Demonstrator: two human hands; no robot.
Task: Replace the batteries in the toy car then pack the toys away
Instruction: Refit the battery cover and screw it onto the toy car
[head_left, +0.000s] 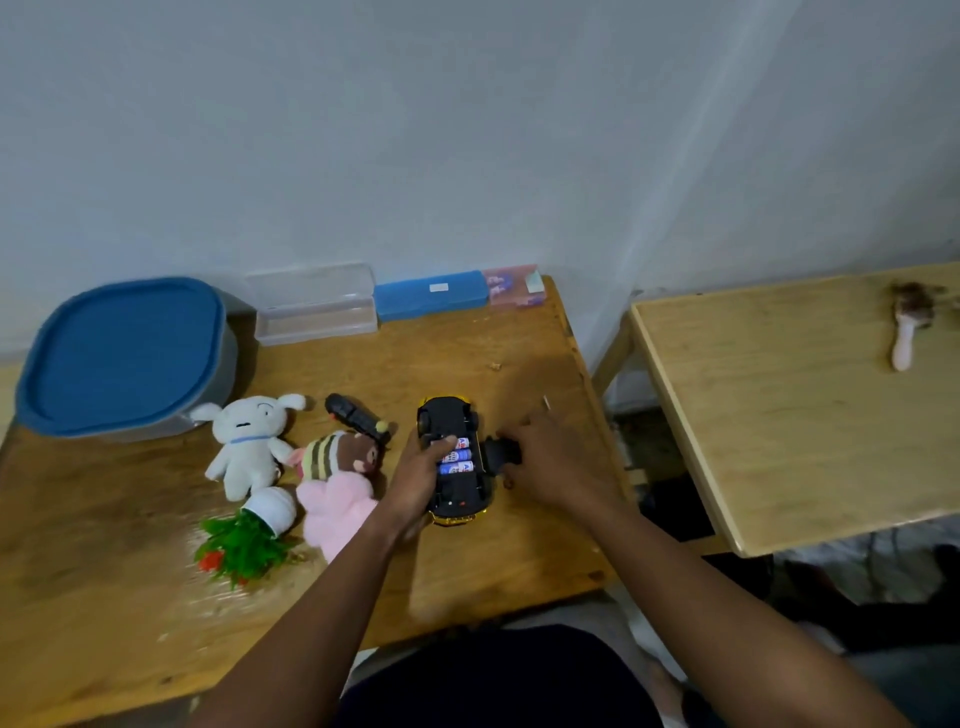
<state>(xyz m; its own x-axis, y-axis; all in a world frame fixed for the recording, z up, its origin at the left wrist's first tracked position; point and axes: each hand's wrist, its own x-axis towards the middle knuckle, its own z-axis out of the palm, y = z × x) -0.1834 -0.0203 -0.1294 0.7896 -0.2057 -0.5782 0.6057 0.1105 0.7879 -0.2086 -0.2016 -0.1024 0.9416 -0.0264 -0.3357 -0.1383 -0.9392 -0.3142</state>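
Steadied the upturned yellow-and-black plastic toy car (460, 493) on the wooden surface (493, 561) with the left grip (415, 478), thumb pressed on three blue-and-white batteries (457, 456) in the open bay. Curled the right grip (556, 462) round a black plastic cover (501, 452), just right of that bay, with the car's long axis pointing away from the body.

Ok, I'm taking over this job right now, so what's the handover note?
Left hand grips the toy car, upside down on the table, thumb on the batteries.
Right hand holds a black piece, likely the battery cover, beside the car.
Done: three batteries sit in the open bay.
Left: close the bay, then pack car, remote and plush toys away; the blue-lidded tub has its lid on.
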